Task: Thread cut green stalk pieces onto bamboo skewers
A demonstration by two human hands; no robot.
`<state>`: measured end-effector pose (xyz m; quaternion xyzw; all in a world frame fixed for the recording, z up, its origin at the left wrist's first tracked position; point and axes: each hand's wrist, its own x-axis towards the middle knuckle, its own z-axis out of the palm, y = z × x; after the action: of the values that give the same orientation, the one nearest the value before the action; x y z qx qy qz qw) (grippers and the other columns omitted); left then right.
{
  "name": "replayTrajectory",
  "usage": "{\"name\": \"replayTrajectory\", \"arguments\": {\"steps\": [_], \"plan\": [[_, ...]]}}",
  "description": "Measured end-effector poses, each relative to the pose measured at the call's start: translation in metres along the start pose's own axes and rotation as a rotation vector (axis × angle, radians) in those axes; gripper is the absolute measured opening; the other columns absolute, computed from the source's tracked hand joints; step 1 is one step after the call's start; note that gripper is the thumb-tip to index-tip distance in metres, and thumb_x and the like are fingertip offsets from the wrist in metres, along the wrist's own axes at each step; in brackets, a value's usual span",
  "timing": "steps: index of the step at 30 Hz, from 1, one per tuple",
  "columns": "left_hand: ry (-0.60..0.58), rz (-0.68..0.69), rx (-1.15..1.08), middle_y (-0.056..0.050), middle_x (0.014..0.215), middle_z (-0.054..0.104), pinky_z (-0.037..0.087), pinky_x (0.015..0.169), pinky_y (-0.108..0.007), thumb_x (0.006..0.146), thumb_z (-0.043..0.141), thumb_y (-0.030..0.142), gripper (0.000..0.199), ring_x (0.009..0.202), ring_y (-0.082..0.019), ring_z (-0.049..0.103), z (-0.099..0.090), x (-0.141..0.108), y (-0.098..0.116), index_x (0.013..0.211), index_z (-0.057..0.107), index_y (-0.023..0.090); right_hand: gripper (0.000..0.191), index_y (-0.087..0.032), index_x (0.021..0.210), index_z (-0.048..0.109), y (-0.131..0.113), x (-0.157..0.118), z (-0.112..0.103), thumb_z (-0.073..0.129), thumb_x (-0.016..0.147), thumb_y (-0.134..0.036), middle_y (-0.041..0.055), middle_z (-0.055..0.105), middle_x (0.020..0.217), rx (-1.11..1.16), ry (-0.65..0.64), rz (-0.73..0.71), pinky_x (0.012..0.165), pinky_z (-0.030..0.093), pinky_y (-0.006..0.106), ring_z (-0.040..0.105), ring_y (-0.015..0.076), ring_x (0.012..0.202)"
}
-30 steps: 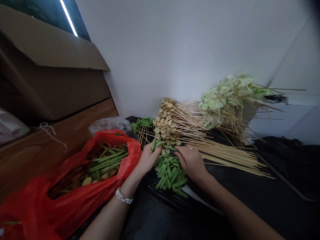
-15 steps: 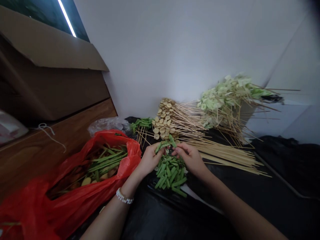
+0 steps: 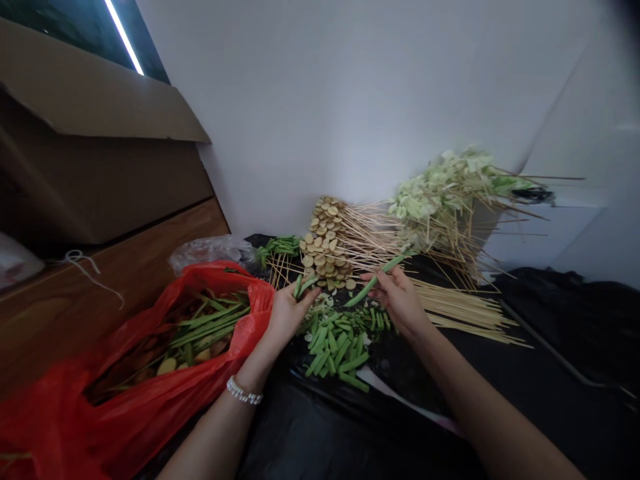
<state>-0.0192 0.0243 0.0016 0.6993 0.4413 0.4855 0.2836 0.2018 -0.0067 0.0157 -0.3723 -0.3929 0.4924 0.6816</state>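
Pinched in my right hand is a long green bean, slanting up to the right. My left hand is closed on short green bean pieces that stick out past the thumb. Between and below both hands lies a pile of cut green bean pieces on black plastic. Behind the hands stand skewered potato slices, their sticks pointing right. A small bundle of skewered green beans is to their left.
A red plastic bag holding long beans and other vegetables stands at the left. Bare bamboo skewers lie at the right, below skewered cabbage leaves. A cardboard box sits at the back left, beside the white wall.
My hands have moved apart. The right one has shifted right and now holds a long green bean, while the left keeps short pieces. The view has shifted slightly.
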Motion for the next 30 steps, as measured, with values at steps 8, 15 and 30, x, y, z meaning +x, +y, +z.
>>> {"name": "replayTrajectory", "arguments": {"steps": [8, 15, 30], "plan": [[-0.388, 0.245, 0.119, -0.004, 0.087, 0.070, 0.046, 0.075, -0.024, 0.087, 0.056, 0.027, 0.021, 0.081, -0.016, 0.063, 0.001, -0.008, 0.020, 0.098, 0.072, 0.018, 0.036, -0.022, 0.088, 0.052, 0.003, -0.009, 0.010, 0.075, 0.069, -0.042, 0.0016, 0.072, 0.079, 0.050, -0.064, 0.024, 0.061, 0.051, 0.025, 0.065, 0.0145, 0.070], [-0.370, 0.304, 0.202, -0.003, 0.080, 0.067, 0.044, 0.072, -0.023, 0.087, 0.053, 0.015, 0.017, 0.077, -0.014, 0.062, 0.000, -0.008, 0.018, 0.089, 0.070, 0.016, 0.033, -0.022, 0.090, 0.054, 0.006, -0.008, 0.008, 0.066, 0.075, -0.049, 0.0017, 0.069, 0.075, -0.170, -0.085, -0.024, 0.056, 0.049, 0.026, 0.063, 0.0157, 0.065], [-0.199, 0.493, 0.369, -0.009, 0.093, 0.068, 0.050, 0.078, -0.029, 0.081, 0.048, 0.007, 0.031, 0.088, -0.019, 0.063, 0.010, -0.020, 0.013, 0.105, 0.067, 0.016, 0.024, -0.019, 0.109, 0.063, 0.012, -0.032, 0.016, 0.044, 0.094, -0.017, 0.0050, 0.066, 0.087, -1.635, -0.288, -1.056, 0.102, 0.025, 0.043, 0.052, 0.0199, 0.094]]}}
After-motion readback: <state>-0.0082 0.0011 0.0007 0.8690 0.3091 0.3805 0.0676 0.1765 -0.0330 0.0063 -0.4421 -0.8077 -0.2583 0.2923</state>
